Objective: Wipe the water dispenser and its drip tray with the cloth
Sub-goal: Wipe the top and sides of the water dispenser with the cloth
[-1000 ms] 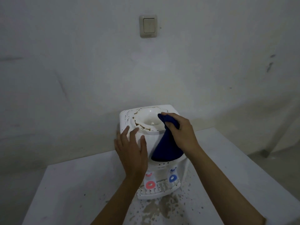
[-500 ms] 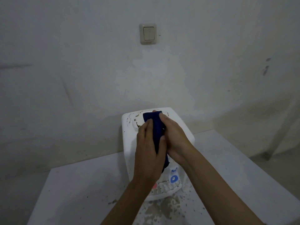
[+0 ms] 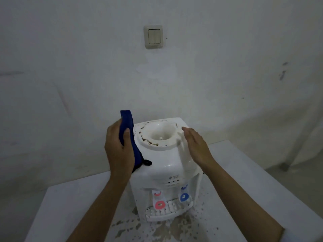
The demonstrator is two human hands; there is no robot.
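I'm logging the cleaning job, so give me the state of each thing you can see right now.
Water dispenser: upright on the table, no bottle on top, brown grime round the top well.
Cloth: blue, bunched in the left hand's grip.
Left hand: holding the cloth beside the dispenser.
Right hand: open, holding nothing.
Drip tray: in place under the taps.
Table: stained and speckled.

A plain, bare domestic room: stained white wall (image 3: 70,67) with a light switch (image 3: 153,36), far behind a speckled white table (image 3: 70,206).

dispenser (image 3: 162,165) left side hidden, table (image 3: 244,180) cropped
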